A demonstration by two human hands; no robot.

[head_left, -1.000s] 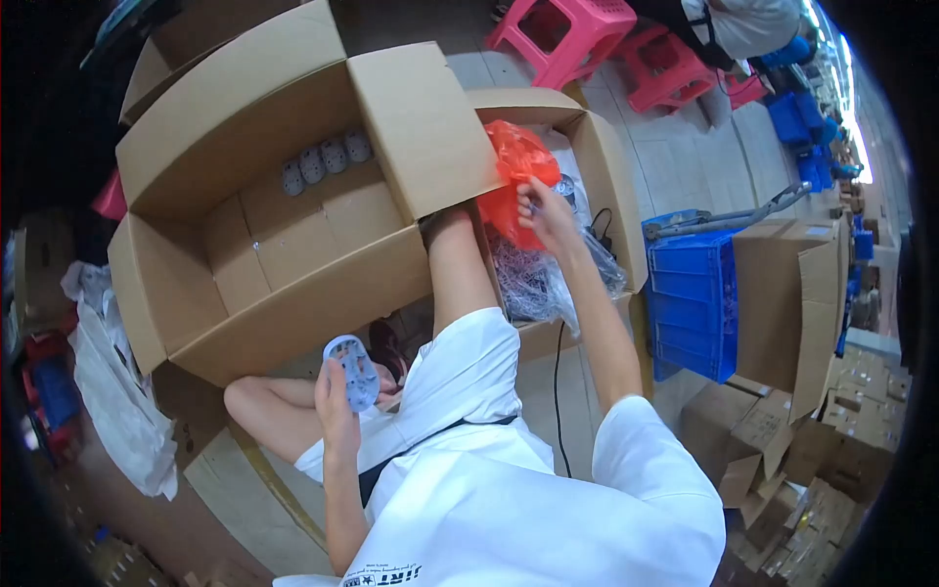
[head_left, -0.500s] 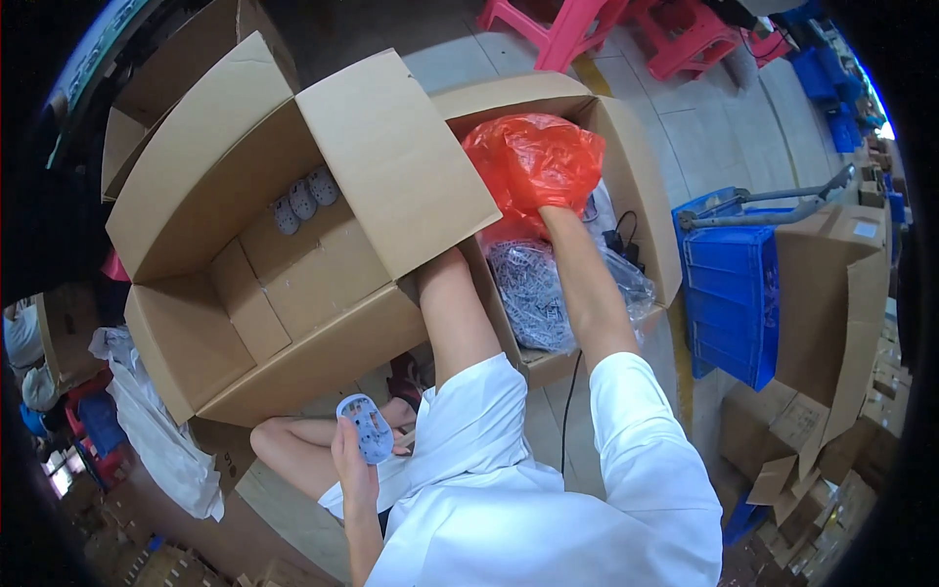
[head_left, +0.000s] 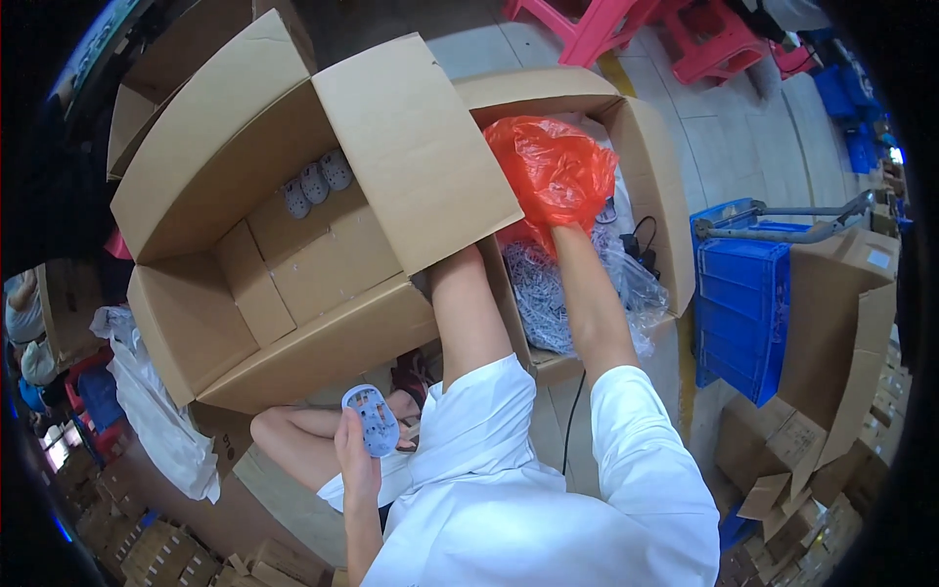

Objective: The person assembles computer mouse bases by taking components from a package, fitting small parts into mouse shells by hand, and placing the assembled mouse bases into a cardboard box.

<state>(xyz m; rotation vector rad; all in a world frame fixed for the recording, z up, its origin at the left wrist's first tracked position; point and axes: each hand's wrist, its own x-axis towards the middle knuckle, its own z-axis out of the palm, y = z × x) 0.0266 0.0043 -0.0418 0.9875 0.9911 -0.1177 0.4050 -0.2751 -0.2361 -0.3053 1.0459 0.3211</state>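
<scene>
My left hand (head_left: 359, 463) is closed around the lower edge of a pale oval plastic shell (head_left: 371, 421), whose inner side with small metal-coloured parts faces up. My right forearm reaches into a red plastic bag (head_left: 562, 166) in the right cardboard box (head_left: 650, 186). The bag hides my right hand, so its fingers do not show. Below the bag lies a clear plastic bag (head_left: 548, 303) full of small grey-white plastic parts. Three similar pale oval shells (head_left: 315, 183) stand in a row against the far side of the large open cardboard box (head_left: 323, 264) at left.
A raised flap (head_left: 411, 147) of the left box leans toward the right box. A blue crate (head_left: 738, 303) with a grey metal handle stands at right beside stacked cartons (head_left: 841, 323). Pink stools (head_left: 709, 44) stand at the back. A black cable (head_left: 574, 411) runs down from the right box.
The whole view has shifted slightly, with the boxes appearing a little further right. My right hand remains inside the red bag, whose folds have changed. My left hand still holds the shell.
</scene>
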